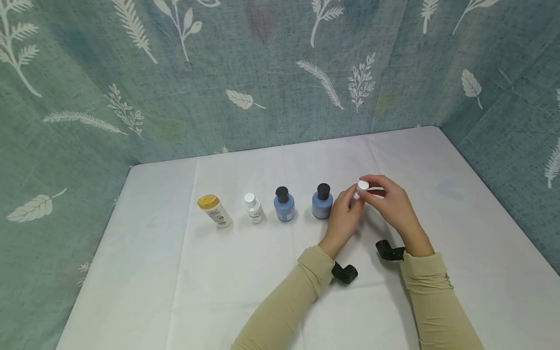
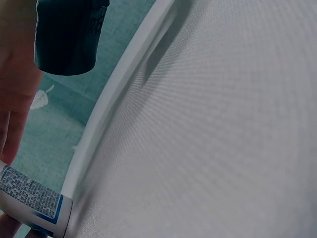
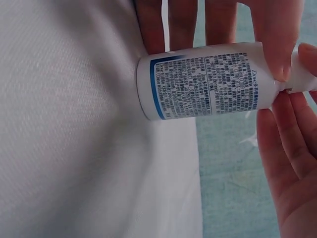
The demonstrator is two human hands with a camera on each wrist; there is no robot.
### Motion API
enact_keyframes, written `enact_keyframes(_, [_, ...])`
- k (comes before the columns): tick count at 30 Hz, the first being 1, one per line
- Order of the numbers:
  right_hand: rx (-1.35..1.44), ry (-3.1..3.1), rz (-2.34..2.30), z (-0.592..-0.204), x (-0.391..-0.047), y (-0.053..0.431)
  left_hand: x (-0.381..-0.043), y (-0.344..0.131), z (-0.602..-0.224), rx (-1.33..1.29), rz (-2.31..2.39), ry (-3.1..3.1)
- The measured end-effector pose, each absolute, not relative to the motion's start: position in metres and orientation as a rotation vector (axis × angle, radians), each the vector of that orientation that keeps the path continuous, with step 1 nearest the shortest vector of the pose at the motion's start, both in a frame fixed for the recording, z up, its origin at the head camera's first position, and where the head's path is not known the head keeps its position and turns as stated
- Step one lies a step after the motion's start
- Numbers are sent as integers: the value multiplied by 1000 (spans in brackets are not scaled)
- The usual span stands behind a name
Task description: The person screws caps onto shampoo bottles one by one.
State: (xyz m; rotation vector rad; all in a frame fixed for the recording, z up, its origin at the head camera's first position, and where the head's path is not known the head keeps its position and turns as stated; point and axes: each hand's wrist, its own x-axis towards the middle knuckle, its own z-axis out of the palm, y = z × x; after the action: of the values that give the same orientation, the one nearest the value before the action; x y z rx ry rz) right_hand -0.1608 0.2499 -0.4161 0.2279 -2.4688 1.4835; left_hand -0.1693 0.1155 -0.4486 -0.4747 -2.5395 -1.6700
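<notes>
A small white bottle [image 3: 205,84] with a blue-edged printed label is in both hands over the right half of the table. My left hand [image 1: 343,221] grips its body; in the right wrist view some fingers pass behind the bottle and one lies at its neck. From the right, the thumb and fingertips of my right hand [image 1: 395,206] pinch the white cap [image 1: 362,185] on top. The left wrist view catches only the bottle's lower end, at the bottom left. Just left of my left hand stands a blue bottle [image 1: 322,206] with a black cap.
Further left are another blue bottle [image 1: 285,209], a small white bottle [image 1: 254,211] and a white bottle with a yellow cap [image 1: 217,214]. They share the white-covered table [image 1: 218,291]. Black camera mounts [image 1: 345,273] hang under both wrists. Green leaf-patterned cloth [image 1: 271,73] borders the table.
</notes>
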Motion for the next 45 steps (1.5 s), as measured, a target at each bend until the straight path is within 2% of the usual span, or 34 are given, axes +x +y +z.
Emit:
enact_keyframes(8, [259, -2580, 1427, -404, -154, 253, -167, 115, -449, -475, -1710, -2503])
enact_keyframes(28, [131, -2543, 1427, -409, -155, 246, -168, 116, -452, -457, -1670, -2529])
enact_keyframes(36, [148, -2458, 1259, -467, -184, 265, -169, 116, -451, -468, -1691, -2517])
enact_keyframes(39, [145, -2446, 1197, -476, -189, 266, -169, 116, -450, -462, -1674, -2528])
enact_keyframes(45, [197, -2486, 1311, -442, -172, 253, -167, 116, -449, -448, -1666, -2555])
